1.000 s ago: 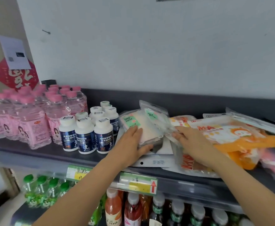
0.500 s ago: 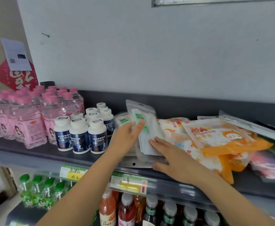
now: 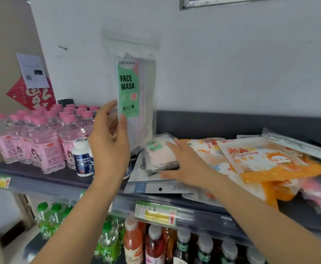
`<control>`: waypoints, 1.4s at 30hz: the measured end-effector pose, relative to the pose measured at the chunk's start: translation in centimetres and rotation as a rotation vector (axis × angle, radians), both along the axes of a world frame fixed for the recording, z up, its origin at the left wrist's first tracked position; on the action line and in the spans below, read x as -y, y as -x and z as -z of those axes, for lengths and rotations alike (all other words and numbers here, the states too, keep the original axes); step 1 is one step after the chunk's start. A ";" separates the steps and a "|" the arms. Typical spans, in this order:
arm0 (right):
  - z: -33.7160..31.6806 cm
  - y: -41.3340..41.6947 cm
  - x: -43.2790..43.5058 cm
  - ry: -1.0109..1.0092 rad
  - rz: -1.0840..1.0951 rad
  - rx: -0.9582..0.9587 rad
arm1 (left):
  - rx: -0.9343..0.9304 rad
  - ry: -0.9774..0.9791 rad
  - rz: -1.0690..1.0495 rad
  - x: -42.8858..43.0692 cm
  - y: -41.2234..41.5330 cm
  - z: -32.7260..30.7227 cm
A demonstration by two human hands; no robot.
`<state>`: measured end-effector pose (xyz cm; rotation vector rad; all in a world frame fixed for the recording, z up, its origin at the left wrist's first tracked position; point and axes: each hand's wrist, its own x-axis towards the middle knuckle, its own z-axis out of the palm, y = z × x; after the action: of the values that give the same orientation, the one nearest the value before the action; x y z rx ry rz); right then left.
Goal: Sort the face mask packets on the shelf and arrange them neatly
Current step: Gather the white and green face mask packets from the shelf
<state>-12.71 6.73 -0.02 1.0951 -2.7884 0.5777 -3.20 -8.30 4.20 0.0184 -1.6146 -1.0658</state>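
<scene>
Pink-capped water bottles are crowding the left end of the shelf, with white supplement bottles standing just beside them toward the middle. Moving right, the left hand is gripping a clear packet with a green FACE MASK label by its lower edge, thumb in front and fingers behind, and is holding it upright so that its long axis is running straight up the wall, well clear of the shelf. Just to the right and lower, a second green-labelled packet is lying flat on top of a white pouch with a hang hole, its long axis running roughly front to back. The right hand is resting open and flat against that stack, fingers spread, gripping nothing, with the thumb reaching along the stack's front edge. Further right, the orange cartoon mask packets are sprawling in a loose overlapping heap, some hanging over the shelf's front lip.

The coming move is likely turning on one relation: the raised packet is standing vertical directly above and slightly left of the flat matching one, so it is needing to tip down onto it. The left hand is nearer for that, while the right is seeming to steady the pile.
</scene>
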 end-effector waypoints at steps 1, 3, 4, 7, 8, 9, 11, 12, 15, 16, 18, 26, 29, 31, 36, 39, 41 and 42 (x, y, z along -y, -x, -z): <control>0.3 0.4 0.6 -0.088 0.005 -0.017 | 0.014 0.011 -0.005 0.2 0.0 0.2; 0.9 0.8 1.4 -0.218 0.029 -0.071 | 0.026 0.024 -0.016 0.5 -0.1 0.7; 1.1 0.9 1.5 -0.237 0.050 -0.111 | 0.028 0.023 -0.015 0.7 -0.2 0.9; 1.3 0.7 1.6 -0.206 0.101 -0.276 | 0.033 -0.008 -0.002 1.1 -0.5 1.3; 1.1 0.6 1.4 -0.183 0.111 -0.278 | 0.036 -0.016 -0.002 1.2 -0.5 1.3; 0.7 0.6 1.1 -0.162 0.126 -0.244 | 0.038 -0.017 -0.002 1.3 -0.6 1.4; -0.2 0.6 0.4 -0.193 0.149 -0.175 | 0.034 -0.018 -0.001 1.3 -0.7 1.5; -0.5 0.6 0.0 -0.230 0.152 -0.163 | 0.032 -0.020 0.001 1.3 -0.7 1.5; -0.7 0.7 -0.8 -0.142 0.185 -0.127 | 0.027 -0.029 0.022 1.2 -0.5 1.4; -0.7 0.7 -1.0 -0.063 0.203 -0.107 | 0.024 -0.033 0.028 1.0 -0.4 1.4; -1.1 0.8 -1.7 0.077 0.249 -0.089 | 0.027 -0.045 0.033 0.7 -0.4 1.5; -3.3 -1.9 -3.2 0.553 0.305 -0.171 | 0.145 -0.340 0.230 -0.4 0.8 3.0; -2.3 -3.8 -1.8 0.346 -0.023 -0.250 | 0.194 -0.601 0.466 -1.1 1.4 2.9; -1.1 -3.9 -0.9 0.171 -0.146 -0.251 | 0.237 -0.692 0.593 -1.8 1.3 2.6; -0.6 -3.6 -0.7 0.091 -0.273 -0.193 | 0.264 -0.611 0.493 -1.4 1.3 2.9; -1.0 -3.3 -0.8 0.092 -0.313 -0.109 | 0.198 -0.388 0.248 -0.8 0.6 2.2; -1.1 -2.8 -0.4 0.106 -0.252 -0.114 | 0.081 -0.292 0.135 -0.1 -0.4 1.1; -1.1 -2.5 -0.2 0.097 -0.215 -0.121 | 0.027 -0.238 0.080 0.4 -0.8 0.5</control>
<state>-10.22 6.93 1.07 1.3700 -2.5304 0.6359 -2.38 -8.65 3.70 0.1285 -1.5146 -1.3204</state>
